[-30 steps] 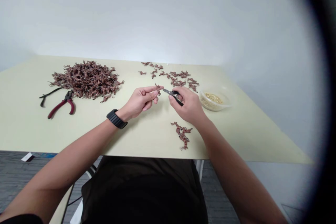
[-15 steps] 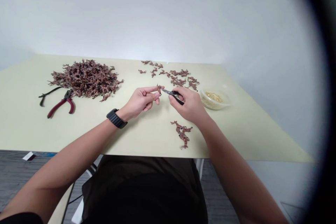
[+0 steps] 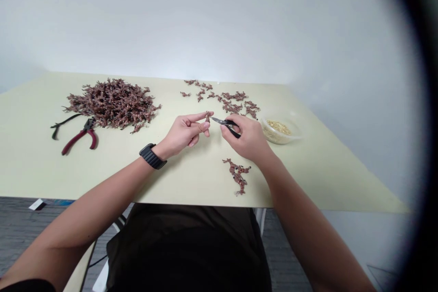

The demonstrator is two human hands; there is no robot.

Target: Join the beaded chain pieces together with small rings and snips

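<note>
Between the thumb and fingers of my left hand point(image 3: 186, 131) is a small brown figurine point(image 3: 207, 117), held upright; it looks like a little animal, though its details are too small to make out. My right hand point(image 3: 248, 134) is wrapped round black-handled pliers point(image 3: 227, 123). Their pointed metal tips reach left, close beside the figurine; whether they touch it I cannot tell. Below my right hand lies a small cluster of similar brown figurines point(image 3: 237, 175). Beyond both hands, several more figurines point(image 3: 234, 100) are scattered on the table.
A big heap of brown figurines point(image 3: 112, 102) covers the table's left side. In front of it lie red-handled pliers point(image 3: 80, 137) and a black-handled tool point(image 3: 63, 124). A clear plastic bowl point(image 3: 289, 138) with small gold-coloured pieces stands right of my right hand. A wall rises behind the table.
The plier tips sit slightly farther right of the figurine, and the figurine is turned a little in my left fingers. Everything on the table stays where it was.
</note>
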